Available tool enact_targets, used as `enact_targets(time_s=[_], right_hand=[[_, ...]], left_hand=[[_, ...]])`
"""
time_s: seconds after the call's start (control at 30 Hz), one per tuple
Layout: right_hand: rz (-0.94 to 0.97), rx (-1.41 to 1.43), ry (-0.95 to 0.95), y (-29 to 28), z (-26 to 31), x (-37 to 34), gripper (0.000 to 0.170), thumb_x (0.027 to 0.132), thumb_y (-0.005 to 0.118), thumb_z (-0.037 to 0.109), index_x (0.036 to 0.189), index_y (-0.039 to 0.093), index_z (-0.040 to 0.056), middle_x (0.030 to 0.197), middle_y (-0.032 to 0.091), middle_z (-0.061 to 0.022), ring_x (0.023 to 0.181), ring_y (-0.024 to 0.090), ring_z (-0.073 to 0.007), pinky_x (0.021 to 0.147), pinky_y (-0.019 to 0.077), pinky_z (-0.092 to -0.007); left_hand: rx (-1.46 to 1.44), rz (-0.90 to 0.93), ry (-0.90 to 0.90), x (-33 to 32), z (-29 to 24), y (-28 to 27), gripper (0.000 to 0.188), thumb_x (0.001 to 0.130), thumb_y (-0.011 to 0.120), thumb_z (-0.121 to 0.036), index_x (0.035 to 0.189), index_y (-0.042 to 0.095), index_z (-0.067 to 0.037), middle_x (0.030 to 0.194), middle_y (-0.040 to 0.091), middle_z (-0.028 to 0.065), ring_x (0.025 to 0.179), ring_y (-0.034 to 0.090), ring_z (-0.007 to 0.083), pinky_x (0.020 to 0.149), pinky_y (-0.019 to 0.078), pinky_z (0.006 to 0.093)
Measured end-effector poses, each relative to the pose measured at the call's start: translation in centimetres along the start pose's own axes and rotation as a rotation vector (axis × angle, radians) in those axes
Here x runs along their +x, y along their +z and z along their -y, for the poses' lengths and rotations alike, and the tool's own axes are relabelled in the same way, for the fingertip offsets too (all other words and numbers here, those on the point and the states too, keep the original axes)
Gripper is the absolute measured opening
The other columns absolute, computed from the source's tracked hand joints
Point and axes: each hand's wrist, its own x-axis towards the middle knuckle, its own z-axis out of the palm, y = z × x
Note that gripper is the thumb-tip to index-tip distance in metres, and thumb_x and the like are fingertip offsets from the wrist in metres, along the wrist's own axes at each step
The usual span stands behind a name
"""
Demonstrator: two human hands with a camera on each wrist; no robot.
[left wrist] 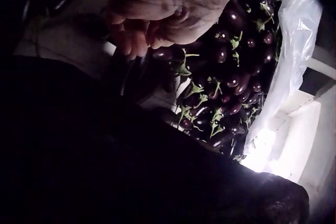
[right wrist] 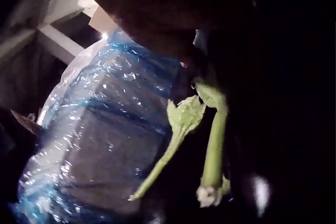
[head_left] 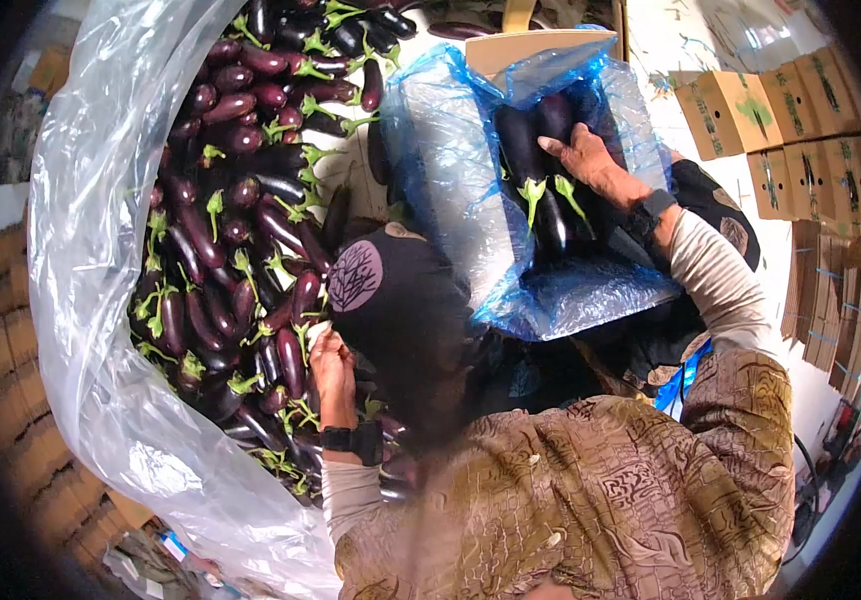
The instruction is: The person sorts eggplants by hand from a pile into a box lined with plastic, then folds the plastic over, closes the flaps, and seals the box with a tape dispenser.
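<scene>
In the head view my right hand (head_left: 596, 165) is inside a box lined with blue plastic film (head_left: 446, 150). Its thumb and fingers lie round the body of a dark eggplant (head_left: 555, 108). Another eggplant (head_left: 519, 140) lies beside it, and more sit lower in the box. Two green stems (right wrist: 181, 119) show close up in the right wrist view. My left hand (head_left: 333, 375), fingers bent, is over a large heap of purple eggplants (head_left: 236, 105). Dark shapes lie under its fingertips (left wrist: 137, 45) in the left wrist view; I cannot tell whether it holds one.
Clear plastic sheeting (head_left: 81, 300) edges the heap on the left. Cardboard cartons (head_left: 741, 110) stand stacked at the right, with flattened cardboard (head_left: 821, 300) below them. A cardboard flap (head_left: 541, 48) rises behind the lined box. A capped head (head_left: 391, 310) covers part of the middle.
</scene>
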Motion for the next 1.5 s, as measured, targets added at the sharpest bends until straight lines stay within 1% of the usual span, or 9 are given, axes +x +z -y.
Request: enact_targets(time_s=[0.23, 0.43, 0.63, 0.7, 0.83, 1.03, 1.17, 1.27, 1.5], right_hand=[[-0.091, -0.477, 0.015, 0.3, 1.5, -0.5, 0.069, 0.09, 0.058, 0.06, 0.118, 0.048, -0.0026, 0.109, 0.065, -0.029, 0.102, 0.064, -0.0459, 0.088, 0.0528, -0.0508], [-0.339, -0.69, -0.587, 1.4, -6.9, 4.4, 0.063, 0.098, 0.054, 0.039, 0.146, 0.033, 0.0034, 0.134, 0.051, -0.025, 0.116, 0.055, -0.0452, 0.099, 0.0461, -0.0486], [-0.202, -0.948, -0.392, -1.3, -7.8, 4.3, 0.055, 0.099, 0.048, 0.023, 0.151, 0.031, 0.0138, 0.15, 0.04, -0.0165, 0.133, 0.043, -0.0409, 0.107, 0.0422, -0.0444], [-0.263, -1.005, -0.522, -1.2, -7.8, 3.7, 0.056, 0.097, 0.049, 0.018, 0.15, 0.033, 0.0148, 0.152, 0.038, -0.0122, 0.132, 0.044, -0.0402, 0.108, 0.0421, -0.0438], [-0.201, -1.091, -0.457, -0.8, -3.2, 0.3, 0.06, 0.093, 0.052, 0.008, 0.149, 0.035, 0.0153, 0.152, 0.038, -0.0108, 0.131, 0.046, -0.0384, 0.107, 0.0433, -0.0427], [-0.158, -0.85, -0.499, -2.0, -2.5, -0.1, 0.055, 0.089, 0.059, 0.009, 0.141, 0.044, 0.0079, 0.145, 0.046, -0.015, 0.127, 0.05, -0.0378, 0.104, 0.0448, -0.0433], [-0.073, -0.731, -0.595, -3.0, -1.6, -1.3, 0.048, 0.089, 0.062, 0.012, 0.134, 0.051, 0.0, 0.137, 0.053, -0.0213, 0.123, 0.053, -0.0395, 0.103, 0.0443, -0.0413], [0.018, -0.543, -0.699, -4.0, -1.4, -0.4, 0.038, 0.091, 0.063, 0.011, 0.127, 0.057, 0.0003, 0.125, 0.062, -0.018, 0.117, 0.06, -0.0363, 0.1, 0.0465, -0.0394], [0.269, 0.029, -0.517, -5.2, 9.9, -8.5, 0.032, 0.099, 0.058, 0.018, 0.125, 0.058, 0.0003, 0.115, 0.065, -0.0088, 0.11, 0.06, -0.0178, 0.099, 0.0432, -0.0323]], left_hand=[[0.1, 0.06, -0.025, -2.1, 2.5, -0.4, 0.025, 0.092, 0.063, -0.013, 0.115, 0.062, -0.004, 0.095, 0.067, 0.0073, 0.081, 0.066, 0.0162, 0.07, 0.0547, 0.0289], [0.214, -0.118, -0.211, -5.7, 7.4, -4.7, 0.024, 0.096, 0.058, -0.015, 0.116, 0.06, -0.002, 0.094, 0.066, 0.0085, 0.08, 0.066, 0.0169, 0.07, 0.0553, 0.0277], [0.197, -0.31, -0.105, -7.5, 8.2, -9.8, 0.023, 0.089, 0.06, -0.009, 0.11, 0.063, 0.0, 0.091, 0.068, 0.011, 0.076, 0.066, 0.0212, 0.068, 0.0547, 0.0315], [0.786, -0.511, 0.398, -7.0, 8.5, -11.8, 0.028, 0.085, 0.067, -0.01, 0.11, 0.063, 0.001, 0.092, 0.066, 0.0131, 0.08, 0.066, 0.0288, 0.072, 0.0536, 0.038], [1.209, -0.624, 0.567, -3.6, 7.4, -13.8, 0.059, 0.073, 0.079, -0.011, 0.126, 0.055, -0.003, 0.11, 0.06, 0.0193, 0.104, 0.058, 0.0398, 0.089, 0.0469, 0.0452], [1.456, -0.522, 0.326, -0.5, 4.8, -11.7, 0.073, 0.071, 0.082, -0.023, 0.134, 0.049, -0.004, 0.12, 0.054, 0.0208, 0.116, 0.049, 0.0413, 0.098, 0.0421, 0.0475], [1.26, -0.392, 0.555, -0.2, 1.6, -12.4, 0.063, 0.071, 0.083, -0.03, 0.123, 0.06, -0.003, 0.102, 0.065, 0.0122, 0.098, 0.063, 0.0321, 0.087, 0.0498, 0.0411], [0.22, -0.015, 0.27, -3.3, -4.8, -11.1, 0.046, 0.089, 0.07, -0.026, 0.126, 0.059, -0.003, 0.111, 0.066, 0.0053, 0.095, 0.064, 0.0181, 0.085, 0.0517, 0.0332], [-0.696, 0.672, 0.194, -6.3, -14.7, -4.3, 0.062, 0.1, 0.047, -0.044, 0.145, 0.039, -0.002, 0.141, 0.047, 0.0281, 0.107, 0.061, 0.0383, 0.096, 0.0515, 0.0489]])
